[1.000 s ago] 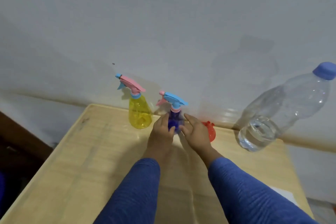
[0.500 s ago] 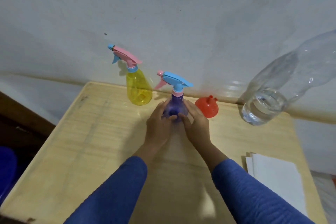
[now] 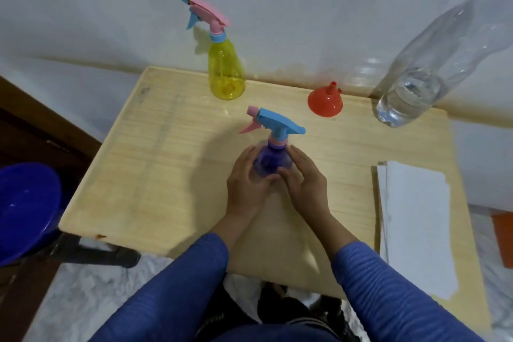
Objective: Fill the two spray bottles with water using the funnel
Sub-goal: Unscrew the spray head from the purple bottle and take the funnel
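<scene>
A purple spray bottle [image 3: 270, 162] with a blue trigger head stands upright mid-table. My left hand [image 3: 245, 183] wraps its left side and my right hand [image 3: 306, 183] its right side, so both hold it. A yellow spray bottle [image 3: 226, 72] with a pink head stands at the table's far edge by the wall. An orange funnel [image 3: 324, 101] lies mouth down, spout up, to the right of it. A large clear water bottle [image 3: 416, 86], partly filled, stands at the far right corner with its top out of frame.
The small wooden table [image 3: 166, 169] sits against a white wall. A stack of white paper [image 3: 413, 219] lies along its right edge. A blue basin [image 3: 25, 208] sits off the left side, and an orange object [image 3: 503, 239] shows at the right edge.
Both hands have drawn the purple spray bottle from the far edge toward the table's middle. The view has tilted down, uncovering the funnel, the paper and the basin.
</scene>
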Motion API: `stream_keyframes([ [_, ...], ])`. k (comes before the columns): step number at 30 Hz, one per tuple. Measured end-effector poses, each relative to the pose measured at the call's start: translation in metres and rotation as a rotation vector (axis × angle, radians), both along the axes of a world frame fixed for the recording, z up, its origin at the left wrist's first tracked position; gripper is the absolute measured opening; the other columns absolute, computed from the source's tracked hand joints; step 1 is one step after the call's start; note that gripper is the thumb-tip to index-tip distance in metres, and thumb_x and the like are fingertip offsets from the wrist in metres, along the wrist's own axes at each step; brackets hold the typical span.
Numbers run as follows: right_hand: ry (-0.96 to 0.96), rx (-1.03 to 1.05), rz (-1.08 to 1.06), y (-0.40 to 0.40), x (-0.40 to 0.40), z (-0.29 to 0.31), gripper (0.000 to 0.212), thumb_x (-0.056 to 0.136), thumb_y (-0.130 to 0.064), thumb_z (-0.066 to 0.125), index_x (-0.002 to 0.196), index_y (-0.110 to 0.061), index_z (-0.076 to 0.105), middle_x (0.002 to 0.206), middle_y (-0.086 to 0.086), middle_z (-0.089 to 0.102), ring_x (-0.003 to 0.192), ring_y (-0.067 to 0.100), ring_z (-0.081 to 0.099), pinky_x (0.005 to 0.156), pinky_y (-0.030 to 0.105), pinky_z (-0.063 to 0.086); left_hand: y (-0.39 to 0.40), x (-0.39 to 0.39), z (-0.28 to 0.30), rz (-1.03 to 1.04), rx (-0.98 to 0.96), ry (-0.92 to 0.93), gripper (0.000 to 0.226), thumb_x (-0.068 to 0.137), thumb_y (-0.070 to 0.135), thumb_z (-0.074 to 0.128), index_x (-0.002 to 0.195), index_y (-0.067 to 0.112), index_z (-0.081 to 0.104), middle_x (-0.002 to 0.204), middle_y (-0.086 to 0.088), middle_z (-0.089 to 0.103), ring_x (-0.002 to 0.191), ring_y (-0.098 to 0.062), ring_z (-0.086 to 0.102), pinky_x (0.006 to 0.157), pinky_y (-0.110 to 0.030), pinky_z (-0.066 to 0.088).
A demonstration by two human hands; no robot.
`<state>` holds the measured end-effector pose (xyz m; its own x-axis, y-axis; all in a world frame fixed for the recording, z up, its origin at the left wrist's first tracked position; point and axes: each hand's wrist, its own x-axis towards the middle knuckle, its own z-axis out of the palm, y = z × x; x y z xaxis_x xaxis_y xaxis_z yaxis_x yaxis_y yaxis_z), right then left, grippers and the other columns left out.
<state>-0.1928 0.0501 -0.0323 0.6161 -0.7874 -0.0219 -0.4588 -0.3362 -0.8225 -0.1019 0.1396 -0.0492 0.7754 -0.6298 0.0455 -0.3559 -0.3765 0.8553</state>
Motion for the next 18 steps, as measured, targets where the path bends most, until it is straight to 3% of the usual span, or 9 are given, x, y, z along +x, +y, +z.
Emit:
stream_keyframes([
  [2, -0.005, -0.019, -0.001, 0.002, 0.001, 0.001, 0.055, 0.084, -0.023, 0.068, 0.135, -0.019, 0.048, 0.138, 0.000, 0.052, 0.127, 0.014, 0.046, 0.105, 0.024, 0.035, 0.001, 0.000, 0.001, -0.004, -0.007, 0.017, 0.065, 0.077, 0.024, 0.075, 0.135, 0.025, 0.046, 0.134, 0.003, 0.054, 0.119, -0.015, 0.053, 0.098, -0.039, 0.049],
  [6, -0.171, -0.080, -0.132, 0.005, 0.012, 0.010, 0.061, 0.070, -0.029, 0.079, 0.124, -0.015, 0.054, 0.119, -0.004, 0.056, 0.104, 0.003, 0.051, 0.085, 0.008, 0.041, 0.002, 0.000, 0.001, -0.048, -0.020, 0.044, 0.061, 0.080, 0.026, 0.072, 0.135, 0.027, 0.044, 0.128, 0.003, 0.058, 0.109, -0.014, 0.058, 0.089, -0.023, 0.048],
  [12, -0.371, -0.069, -0.193, 0.003, 0.037, 0.022, 0.039, 0.073, -0.023, 0.079, 0.103, -0.013, 0.056, 0.094, -0.007, 0.060, 0.082, -0.002, 0.056, 0.073, 0.009, 0.046, 0.002, 0.002, -0.002, -0.036, -0.018, 0.040, 0.063, 0.078, 0.026, 0.075, 0.133, 0.022, 0.047, 0.120, -0.001, 0.063, 0.102, -0.016, 0.061, 0.083, -0.022, 0.049],
  [18, -0.328, -0.051, -0.064, -0.003, 0.030, 0.020, 0.038, 0.081, -0.035, 0.064, 0.111, -0.012, 0.061, 0.105, -0.006, 0.062, 0.097, 0.009, 0.058, 0.082, 0.024, 0.051, 0.001, 0.003, -0.007, -0.024, -0.042, 0.037, 0.067, 0.075, 0.028, 0.078, 0.134, 0.025, 0.046, 0.116, 0.002, 0.064, 0.099, -0.012, 0.060, 0.078, -0.007, 0.043],
])
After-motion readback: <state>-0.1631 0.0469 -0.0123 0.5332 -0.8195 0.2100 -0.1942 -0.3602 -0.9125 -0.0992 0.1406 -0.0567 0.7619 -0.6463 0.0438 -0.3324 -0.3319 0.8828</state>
